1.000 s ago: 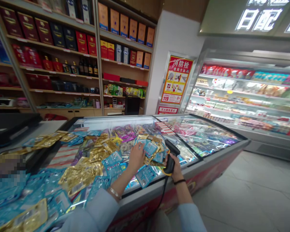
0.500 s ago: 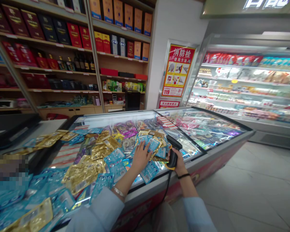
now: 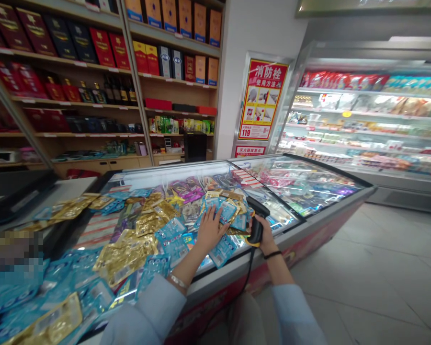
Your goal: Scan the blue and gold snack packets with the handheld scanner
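My left hand [image 3: 210, 231] lies with fingers spread on a pile of blue and gold packets [image 3: 229, 210] on the glass-topped freezer. In my right hand [image 3: 266, 235] is a black and yellow barcode scanner [image 3: 255, 227], its head at the right side of that pile and its cable hanging down. A blue packet [image 3: 222, 250] rests below the pile, near the freezer's front edge. Left of my left hand are more blue packets [image 3: 173, 235] and heaps of gold packets [image 3: 127, 254].
The freezer [image 3: 339, 203] runs away to the right, with goods under its glass. Many blue packets [image 3: 72, 273] cover the near left. Behind stand shelves of boxes [image 3: 165, 62] and a lit display fridge [image 3: 362, 120]. A dark machine [image 3: 16, 194] sits at left.
The view has shifted slightly. My left hand stays on the pile, and my right hand keeps the scanner in nearly the same place beside it.
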